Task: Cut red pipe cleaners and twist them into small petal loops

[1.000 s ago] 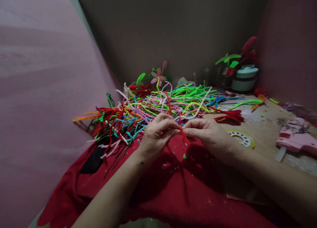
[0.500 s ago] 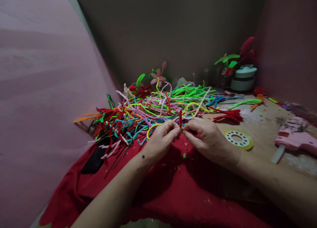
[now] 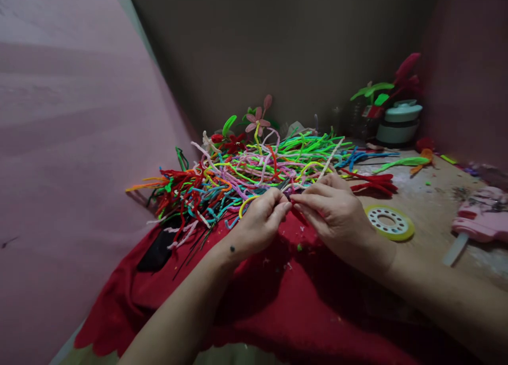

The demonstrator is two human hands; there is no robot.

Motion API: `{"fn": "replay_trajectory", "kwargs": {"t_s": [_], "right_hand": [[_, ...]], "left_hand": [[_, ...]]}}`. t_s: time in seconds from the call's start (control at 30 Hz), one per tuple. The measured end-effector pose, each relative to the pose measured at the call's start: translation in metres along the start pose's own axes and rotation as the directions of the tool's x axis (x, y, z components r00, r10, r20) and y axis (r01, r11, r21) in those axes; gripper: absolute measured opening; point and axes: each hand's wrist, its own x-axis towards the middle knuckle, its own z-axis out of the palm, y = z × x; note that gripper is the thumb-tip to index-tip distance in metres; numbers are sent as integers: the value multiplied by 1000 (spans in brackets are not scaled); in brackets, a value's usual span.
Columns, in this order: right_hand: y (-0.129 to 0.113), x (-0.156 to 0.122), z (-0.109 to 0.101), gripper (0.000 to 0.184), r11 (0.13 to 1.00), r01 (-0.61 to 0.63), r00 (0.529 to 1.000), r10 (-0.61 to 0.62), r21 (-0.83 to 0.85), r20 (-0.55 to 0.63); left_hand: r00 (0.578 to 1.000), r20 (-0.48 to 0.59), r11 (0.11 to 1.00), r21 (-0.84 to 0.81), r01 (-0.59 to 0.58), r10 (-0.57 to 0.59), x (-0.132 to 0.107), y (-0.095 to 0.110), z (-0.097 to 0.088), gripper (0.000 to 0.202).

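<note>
The bench (image 3: 432, 195) fills a corner between walls, so nothing can roll off its far side. A red cloth (image 3: 278, 301) covers its near edge under both forearms, likely as a soft working patch that catches the small scraps lying on it. Behind the cloth a heap of pipe cleaners (image 3: 254, 166) in many colours sprawls within easy reach of either hand. The pink glue gun (image 3: 482, 222) lies to the right on bare wood, well apart from the fuzz, with the yellow-green tape ring (image 3: 389, 222) flat between it and the hands. The left hand (image 3: 260, 227) and right hand (image 3: 337, 214) meet fingertip to fingertip just above the cloth's far edge, in front of the heap. Both are pinched shut on a short red pipe-cleaner piece (image 3: 299, 216), which shows only as a small slanting stub below the right fingers; a fingertip pinch from both sides suits so thin and bendy a thing, and holding it low over the cloth keeps it steady
</note>
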Motion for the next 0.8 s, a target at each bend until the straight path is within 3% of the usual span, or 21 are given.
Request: {"fn": "replay_trajectory", "kwargs": {"t_s": [0.07,0.13,0.27,0.37,0.5,0.8], "right_hand": [[0,0,2,21,984,-151,984,140,95,111],[0,0,2,23,912,-344,922,283,223,263],[-1,1,2,21,538,-713,699,489,449,522],[-1,2,0,17,363,-781,621,535,508,573],[0,3,-2,18,353,-770,633,528,531,567],[-1,2,1,20,556,-705,708,513,441,486]], "left_hand": [[999,-25,999,10,33,-33,0,0,-2,18],[998,-50,999,18,48,-47,1,-1,-2,19],[994,-77,995,-67,71,-76,1,-1,-1,19],[991,-82,983,-161,89,-103,2,0,-2,18],[994,-23,963,-250,100,-109,1,3,-8,19],[969,123,893,-377,246,-215,0,1,-9,17]]}}
